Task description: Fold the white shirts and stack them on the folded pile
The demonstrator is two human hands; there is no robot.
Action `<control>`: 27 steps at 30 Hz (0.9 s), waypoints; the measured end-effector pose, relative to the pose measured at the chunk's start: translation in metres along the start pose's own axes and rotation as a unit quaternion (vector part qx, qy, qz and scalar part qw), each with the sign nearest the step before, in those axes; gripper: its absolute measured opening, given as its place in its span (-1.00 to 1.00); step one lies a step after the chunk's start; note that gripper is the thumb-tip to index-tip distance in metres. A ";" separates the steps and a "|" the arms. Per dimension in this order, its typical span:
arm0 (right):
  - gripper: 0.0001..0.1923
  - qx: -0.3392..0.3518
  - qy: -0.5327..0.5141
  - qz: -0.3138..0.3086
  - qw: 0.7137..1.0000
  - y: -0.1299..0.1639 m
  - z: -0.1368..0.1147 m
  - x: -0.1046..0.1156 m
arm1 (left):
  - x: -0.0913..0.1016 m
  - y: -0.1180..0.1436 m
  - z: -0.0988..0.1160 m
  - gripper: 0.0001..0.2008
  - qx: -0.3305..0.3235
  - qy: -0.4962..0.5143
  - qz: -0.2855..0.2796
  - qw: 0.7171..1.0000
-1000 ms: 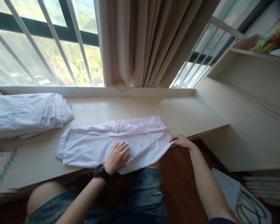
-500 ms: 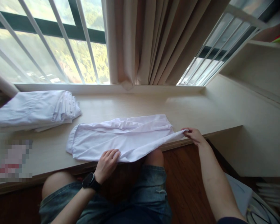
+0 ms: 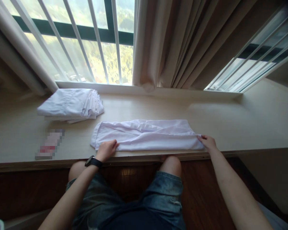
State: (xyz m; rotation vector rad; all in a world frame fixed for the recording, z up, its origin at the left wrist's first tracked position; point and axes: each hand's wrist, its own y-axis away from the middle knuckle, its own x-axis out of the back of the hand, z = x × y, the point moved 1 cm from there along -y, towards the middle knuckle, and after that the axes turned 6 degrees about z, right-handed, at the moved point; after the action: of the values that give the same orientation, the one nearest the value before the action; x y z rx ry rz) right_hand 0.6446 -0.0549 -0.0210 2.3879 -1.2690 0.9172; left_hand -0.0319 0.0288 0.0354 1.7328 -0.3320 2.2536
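Observation:
A white garment (image 3: 146,135) lies folded into a long narrow strip near the front edge of a pale wooden desk (image 3: 230,121). My left hand (image 3: 106,150), with a black watch on its wrist, grips the strip's front edge near its left end. At the other end my right hand (image 3: 207,142) pinches the right front corner of the cloth. Both hands rest on the desk surface at the edge.
A stack of folded white garments (image 3: 70,105) sits at the back left by the window. A small blurred flat item (image 3: 49,145) lies left of the strip. Beige curtains (image 3: 182,44) hang behind the desk. My knees in denim shorts (image 3: 155,198) are under the desk edge.
The garment's lower part, which hung over the desk edge, has been folded up onto the desk into a narrow strip. Both hands moved apart to its ends. The camera has shifted left.

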 end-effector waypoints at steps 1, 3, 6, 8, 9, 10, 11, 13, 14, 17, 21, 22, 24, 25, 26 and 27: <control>-0.65 0.014 0.027 -0.003 1.000 -0.002 0.003 -0.003 | -0.001 0.002 0.002 -0.63 -0.006 -0.019 0.010 1.000; -0.63 0.034 0.079 -0.018 0.996 -0.005 0.007 -0.007 | -0.001 0.007 0.008 -0.66 -0.017 -0.053 0.045 0.997; -0.55 0.061 0.161 -0.029 0.985 0.000 0.003 -0.006 | 0.000 0.014 0.020 -0.69 -0.034 -0.081 0.129 0.988; -0.47 0.108 0.202 0.006 0.973 0.011 -0.010 -0.007 | -0.001 0.014 0.036 -0.64 -0.077 -0.057 0.165 0.982; -0.46 0.143 0.215 0.032 0.965 0.018 -0.020 -0.009 | -0.004 0.013 0.046 -0.61 -0.110 -0.035 0.172 0.978; -0.46 0.187 0.225 0.053 0.955 0.026 -0.033 -0.013 | -0.007 0.011 0.059 -0.60 -0.144 -0.014 0.175 0.974; -0.47 0.235 0.233 0.061 0.942 0.035 -0.047 -0.019 | -0.012 0.009 0.072 -0.59 -0.177 0.003 0.176 0.968; -0.46 0.332 0.232 0.021 0.914 0.052 -0.080 -0.036 | -0.023 0.002 0.099 -0.56 -0.226 0.022 0.175 0.958; -0.39 0.381 0.231 -0.023 0.895 0.060 -0.097 -0.046 | -0.029 -0.002 0.110 -0.56 -0.238 0.026 0.173 0.955; -0.30 0.436 0.285 -0.138 0.842 0.075 -0.145 -0.076 | -0.045 -0.011 0.131 -0.55 -0.237 0.030 0.176 0.955; -0.72 0.402 0.366 -0.249 0.801 0.080 -0.183 -0.097 | -0.057 -0.014 0.131 -0.57 -0.245 0.031 0.188 0.951; -0.77 0.398 0.368 -0.247 0.803 0.078 -0.189 -0.097 | -0.058 -0.014 0.129 -0.57 -0.253 0.033 0.190 0.948; -0.75 0.404 0.361 -0.207 0.815 0.074 -0.196 -0.092 | -0.060 -0.014 0.125 -0.58 -0.269 0.041 0.192 0.943; -0.74 0.411 0.353 -0.172 0.822 0.072 -0.197 -0.087 | -0.062 -0.015 0.124 -0.58 -0.277 0.046 0.191 0.941; -0.74 0.421 0.343 -0.130 0.829 0.070 -0.198 -0.081 | -0.063 -0.015 0.124 -0.58 -0.284 0.050 0.188 0.939; -0.73 0.434 0.333 -0.085 0.833 0.068 -0.198 -0.075 | -0.065 -0.015 0.123 -0.59 -0.290 0.055 0.185 0.937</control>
State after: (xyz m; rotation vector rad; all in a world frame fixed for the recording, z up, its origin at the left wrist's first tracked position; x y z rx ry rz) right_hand 0.4785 0.0557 0.0767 2.2417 -0.3635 2.3597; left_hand 0.1005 -0.0047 0.0043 1.3026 -1.2446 2.1515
